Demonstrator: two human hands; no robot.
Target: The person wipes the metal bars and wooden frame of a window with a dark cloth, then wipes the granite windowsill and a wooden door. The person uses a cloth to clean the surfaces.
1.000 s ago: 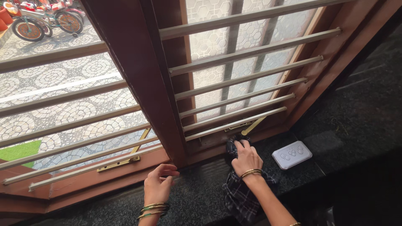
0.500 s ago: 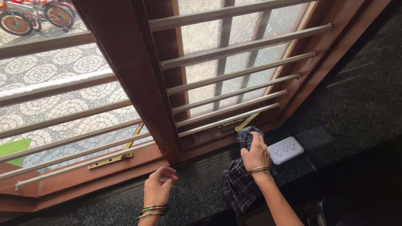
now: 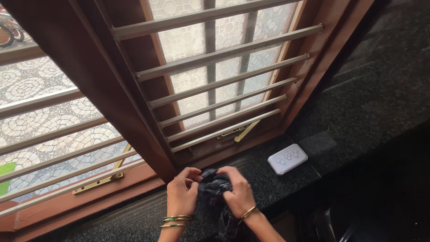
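our left hand [image 3: 181, 195] and right hand [image 3: 238, 192] both grip a dark checked cloth [image 3: 214, 186] at the black stone sill's [image 3: 134, 219] front edge.

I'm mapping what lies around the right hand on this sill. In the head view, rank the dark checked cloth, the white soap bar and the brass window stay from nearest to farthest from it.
From the right hand:
1. Dark checked cloth: gripped in it, left hand on the other side.
2. White soap bar: to its right on the black granite sill.
3. Brass window stay: above, at the frame's foot.
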